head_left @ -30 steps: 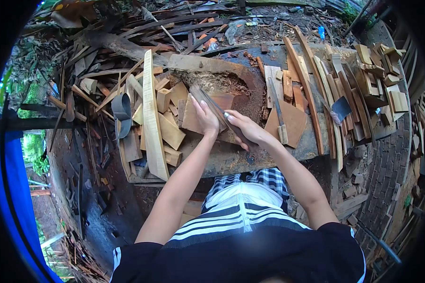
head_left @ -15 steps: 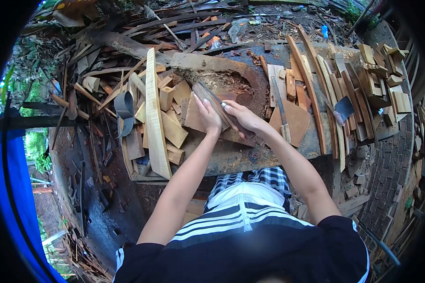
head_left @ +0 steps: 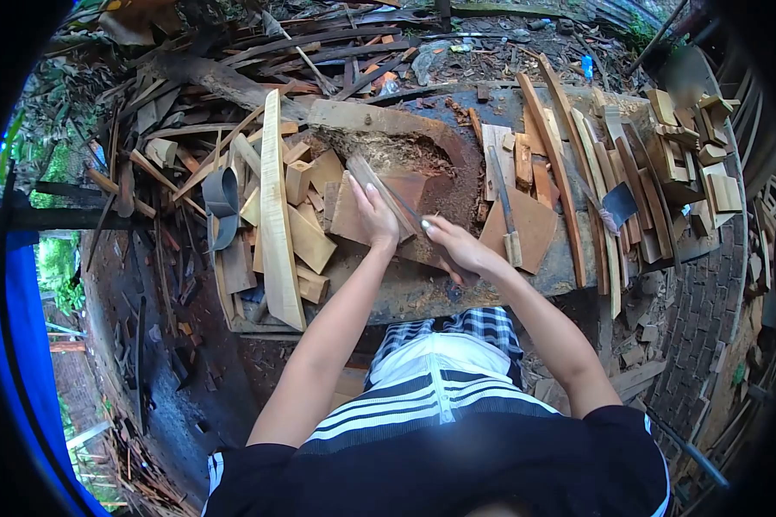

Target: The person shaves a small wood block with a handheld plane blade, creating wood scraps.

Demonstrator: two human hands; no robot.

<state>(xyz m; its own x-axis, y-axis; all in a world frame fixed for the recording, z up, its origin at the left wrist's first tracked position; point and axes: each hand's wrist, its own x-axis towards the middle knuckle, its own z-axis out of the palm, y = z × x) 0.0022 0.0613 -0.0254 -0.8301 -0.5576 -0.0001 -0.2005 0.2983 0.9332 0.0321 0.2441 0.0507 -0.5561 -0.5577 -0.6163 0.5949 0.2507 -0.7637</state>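
My left hand (head_left: 377,215) presses along a narrow strip of wood (head_left: 383,191), its fingers stretched against the strip's side. The strip slants over a flat brown wooden block (head_left: 347,215) on the workbench. My right hand (head_left: 461,246) is closed round a thin, dark, long-bladed tool (head_left: 403,202), whose blade lies along the strip's right side. Its handle is mostly hidden in my fingers; I cannot tell whether it is a file or a knife. Behind both hands is a hollowed, weathered slab of wood (head_left: 388,115) with crumbly brown debris inside.
Left of my hands stands a long pale board (head_left: 278,211) among wood offcuts (head_left: 309,241). On the right lie another long-bladed tool (head_left: 503,202), long curved strips (head_left: 553,172) and stacked blocks (head_left: 720,189). A curled grey sheet (head_left: 222,207) hangs at the bench's left end.
My right hand has drawn back toward my body and slightly right, pulling the tool down along the strip. My left hand stays on the wood. The view has shifted slightly.
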